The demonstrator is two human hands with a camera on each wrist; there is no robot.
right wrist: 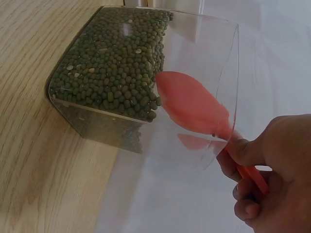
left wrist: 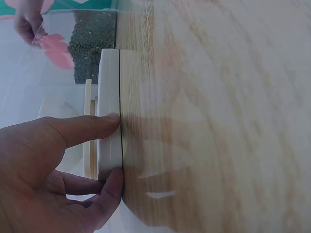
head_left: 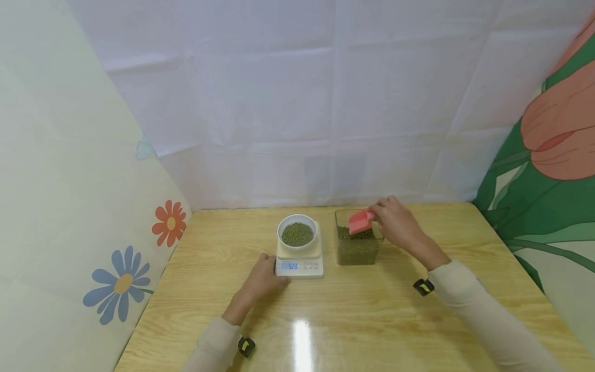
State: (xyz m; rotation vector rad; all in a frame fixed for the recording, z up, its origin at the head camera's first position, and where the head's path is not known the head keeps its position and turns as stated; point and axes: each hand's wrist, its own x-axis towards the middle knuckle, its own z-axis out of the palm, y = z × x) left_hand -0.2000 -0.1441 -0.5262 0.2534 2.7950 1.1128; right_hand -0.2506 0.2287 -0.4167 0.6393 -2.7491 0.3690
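My right hand (head_left: 395, 219) grips the handle of a pink scoop (right wrist: 192, 102). The scoop's tip is down at the surface of the green mung beans (right wrist: 112, 63) inside a clear square container (head_left: 357, 256). At the left, my left hand (head_left: 265, 278) holds the front left corner of a white kitchen scale (head_left: 316, 269); in the left wrist view its thumb (left wrist: 92, 130) and fingers lie against the scale's sides. On the scale stands a white bowl (head_left: 280, 233) with more mung beans in it. The scale's blue display (head_left: 291, 266) is lit.
A wood-grain table (head_left: 209, 243) carries everything. White cloth (head_left: 260, 103) hangs behind its back edge. Flower-printed panels stand at the left (head_left: 56, 181) and right (head_left: 553, 196). The container stands just right of the scale, with a narrow gap between them.
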